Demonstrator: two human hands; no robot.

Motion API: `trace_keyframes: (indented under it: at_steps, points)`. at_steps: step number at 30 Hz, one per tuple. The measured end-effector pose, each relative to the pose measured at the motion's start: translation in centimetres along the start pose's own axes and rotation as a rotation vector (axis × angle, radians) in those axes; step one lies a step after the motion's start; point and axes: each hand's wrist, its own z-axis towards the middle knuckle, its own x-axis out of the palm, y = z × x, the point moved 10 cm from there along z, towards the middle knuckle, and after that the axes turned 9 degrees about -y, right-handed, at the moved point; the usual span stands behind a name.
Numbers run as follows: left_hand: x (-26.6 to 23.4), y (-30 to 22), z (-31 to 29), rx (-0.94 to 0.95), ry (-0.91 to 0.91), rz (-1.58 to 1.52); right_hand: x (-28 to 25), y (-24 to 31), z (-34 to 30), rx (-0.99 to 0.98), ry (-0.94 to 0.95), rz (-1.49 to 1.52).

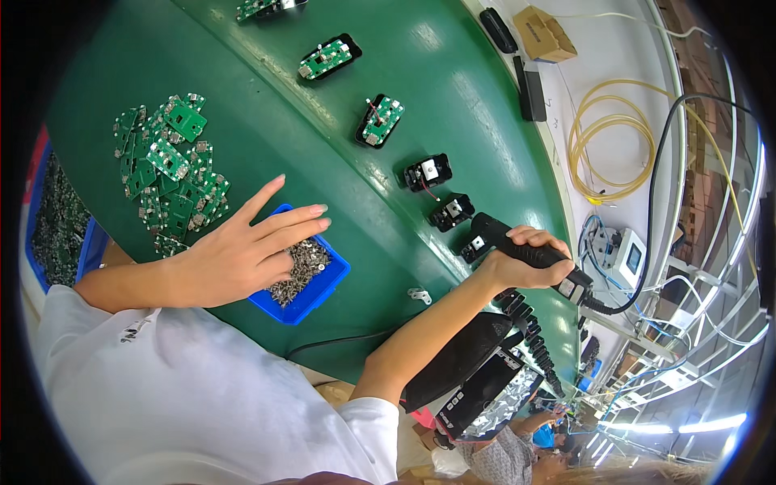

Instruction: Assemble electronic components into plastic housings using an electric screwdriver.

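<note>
My left hand (pixel 246 250) lies flat with fingers spread over a small blue tray (pixel 311 299) holding several small metal screws (pixel 303 263); the fingertips rest on the screws and grip nothing. My right hand (pixel 525 259) is closed around a black electric screwdriver (pixel 505 238), whose tip points at a small black housing (pixel 474 245) on the green conveyor belt (pixel 323 137). A black cable (pixel 659 210) runs from the screwdriver's rear end up to the right.
More black housings, some with green circuit boards, lie in a row along the belt (pixel 380 120) (pixel 427 172) (pixel 451 212). A pile of green circuit boards (pixel 170 170) sits left of the tray. A coiled yellow hose (pixel 606 137), cardboard box (pixel 543 34) and another person (pixel 517 449) lie beyond.
</note>
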Motion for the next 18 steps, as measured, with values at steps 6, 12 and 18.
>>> trace_keyframes:
  at_steps: [6, 12, 18]
  points:
    - [-2.6, -0.1, -0.1, 0.012, -0.267, -0.124, 0.5, -0.4, -1.2, 0.004, 0.063, 0.047]
    - [-1.3, 0.6, -1.0, -0.06, -0.251, -0.531, 2.5, -0.5, -3.1, -0.086, 0.225, 0.001]
    - [-1.9, 2.0, 0.0, -0.166, -0.341, -0.684, 4.3, -0.6, -3.6, -0.142, 0.321, -0.081]
